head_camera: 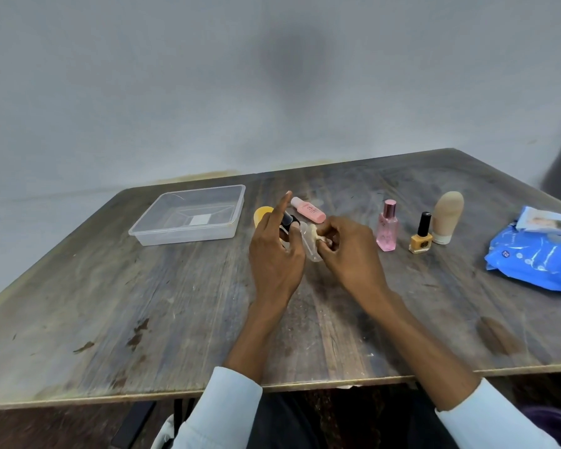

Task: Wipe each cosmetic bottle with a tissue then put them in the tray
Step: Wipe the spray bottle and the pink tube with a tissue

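My left hand (274, 251) grips a small clear bottle with a black cap (305, 243), index finger pointing up. My right hand (350, 251) presses a crumpled tissue (318, 238) against that bottle. The clear plastic tray (143, 233) stands to the left with nothing but a white label on its floor. A pink tube (308, 209) lies behind my hands, and a yellow item (261, 215) shows partly behind my left hand. To the right stand a pink perfume bottle (387, 226), a yellow nail polish (421, 236) and a beige tube (446, 217).
A blue tissue pack (535, 259) lies at the right table edge with a pale packet (546, 222) on top of it. The worn wooden table (175, 319) reaches a grey wall at the back.
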